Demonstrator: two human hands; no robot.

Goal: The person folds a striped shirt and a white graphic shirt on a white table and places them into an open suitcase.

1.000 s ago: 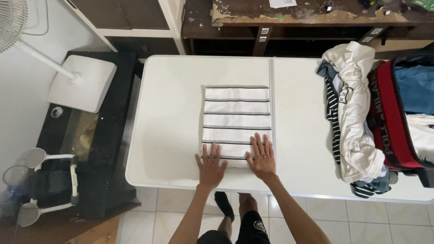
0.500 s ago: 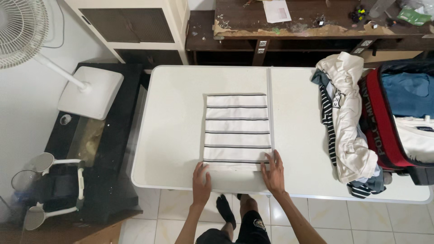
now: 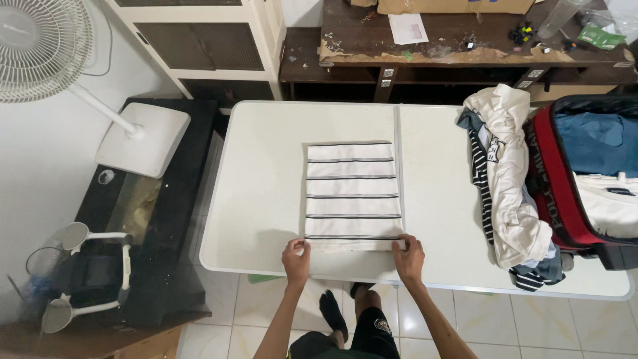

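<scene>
A folded white shirt with thin dark stripes (image 3: 352,196) lies flat in the middle of a white folding table (image 3: 259,166). My left hand (image 3: 296,260) pinches its near left corner, fingers curled around the edge. My right hand (image 3: 408,256) grips the near right corner the same way. Both hands sit at the table's front edge.
A heap of clothes (image 3: 508,179) lies on the table's right side, next to an open red suitcase (image 3: 585,173). A white standing fan (image 3: 40,46) and a black stand (image 3: 143,219) are at the left. A cluttered wooden desk (image 3: 465,40) stands behind the table.
My hands slid from lying flat on the shirt's near part back to its front edge and closed on the two near corners. The camera view shifted slightly.
</scene>
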